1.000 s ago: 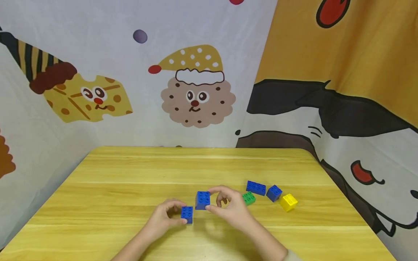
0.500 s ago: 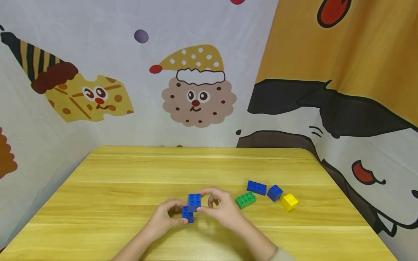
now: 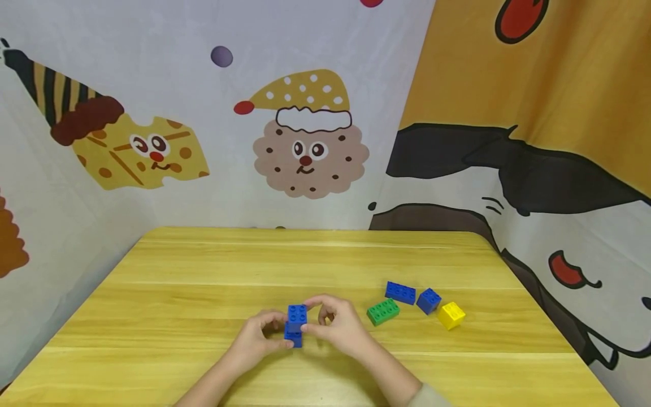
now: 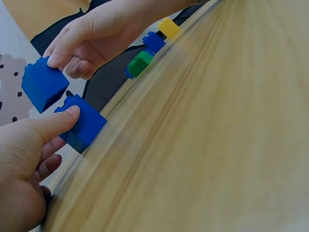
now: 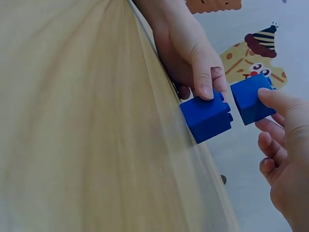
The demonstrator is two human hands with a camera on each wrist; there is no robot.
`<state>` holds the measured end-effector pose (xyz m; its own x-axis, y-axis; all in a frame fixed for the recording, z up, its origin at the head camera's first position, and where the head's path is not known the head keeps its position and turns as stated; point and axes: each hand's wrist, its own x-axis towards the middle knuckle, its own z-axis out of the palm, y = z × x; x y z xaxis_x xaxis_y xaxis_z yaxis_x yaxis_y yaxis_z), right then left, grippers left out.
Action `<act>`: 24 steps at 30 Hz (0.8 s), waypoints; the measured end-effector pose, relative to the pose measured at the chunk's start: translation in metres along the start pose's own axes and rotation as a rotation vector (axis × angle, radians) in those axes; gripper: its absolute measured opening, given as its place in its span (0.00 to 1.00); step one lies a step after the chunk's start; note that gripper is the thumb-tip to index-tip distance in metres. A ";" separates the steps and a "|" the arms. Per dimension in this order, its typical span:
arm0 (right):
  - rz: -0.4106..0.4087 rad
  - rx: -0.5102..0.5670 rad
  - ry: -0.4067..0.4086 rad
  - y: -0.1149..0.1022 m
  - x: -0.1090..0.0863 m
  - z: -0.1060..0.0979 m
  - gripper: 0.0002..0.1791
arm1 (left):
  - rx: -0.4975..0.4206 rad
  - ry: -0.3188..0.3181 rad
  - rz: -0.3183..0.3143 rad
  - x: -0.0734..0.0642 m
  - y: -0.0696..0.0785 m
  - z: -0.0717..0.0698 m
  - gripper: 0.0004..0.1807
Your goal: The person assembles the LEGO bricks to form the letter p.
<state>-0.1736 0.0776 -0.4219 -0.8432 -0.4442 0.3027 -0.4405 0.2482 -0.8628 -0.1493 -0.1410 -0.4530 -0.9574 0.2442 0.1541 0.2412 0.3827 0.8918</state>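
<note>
My left hand (image 3: pixel 256 338) pinches a blue toy building brick (image 4: pixel 87 124) between thumb and fingers, low over the table with its studs upward. Just above it, my right hand (image 3: pixel 338 325) pinches a second blue brick (image 3: pixel 297 317) by its right side. In the head view the upper brick overlaps much of the lower one. Both wrist views show a narrow gap between the upper brick (image 5: pixel 251 99) and the studs of the lower brick (image 5: pixel 206 118), and the upper one looks slightly tilted.
To the right on the wooden table (image 3: pixel 203 271) lie a long blue brick (image 3: pixel 400 292), a green brick (image 3: pixel 383 312), a small blue brick (image 3: pixel 429 301) and a yellow brick (image 3: pixel 451 315). A printed cloth (image 3: pixel 305 152) hangs behind the table's far edge.
My right hand has carried its blue brick leftward, from beside the left hand's brick to above it. The green brick, partly covered before, is now fully visible. The left hand has barely moved.
</note>
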 end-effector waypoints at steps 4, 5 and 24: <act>0.037 0.010 -0.015 0.002 0.001 0.003 0.19 | 0.001 0.006 0.014 0.001 0.000 0.000 0.21; 0.049 0.011 -0.018 0.001 0.001 0.004 0.19 | 0.000 0.006 0.015 0.001 0.000 0.000 0.20; 0.046 0.015 -0.017 -0.036 -0.005 0.004 0.17 | -0.041 -0.019 -0.010 0.001 -0.004 0.000 0.23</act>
<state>-0.1519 0.0674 -0.3938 -0.8572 -0.4470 0.2557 -0.3965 0.2560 -0.8816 -0.1507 -0.1424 -0.4560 -0.9566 0.2572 0.1371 0.2242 0.3488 0.9100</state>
